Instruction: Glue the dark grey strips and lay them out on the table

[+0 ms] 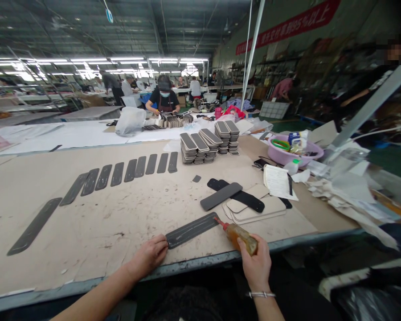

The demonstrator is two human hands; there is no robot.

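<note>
A dark grey rounded strip lies near the table's front edge with thin glossy lines along its top. My left hand has its fingers closed together at the strip's left end, touching it. In my right hand is a glue bottle of yellowish, stained plastic, tilted so that its red nozzle meets the strip's right end. Several similar strips with shiny streaks stand in a row at the left, one of them a long strip. Behind my right hand lie a plain grey strip, a black strip and beige pieces.
Stacked pads stand at the table's back. On the right are a purple basin, a notebook and a small bottle. A slanting metal pole rises at the right. A person works across the table.
</note>
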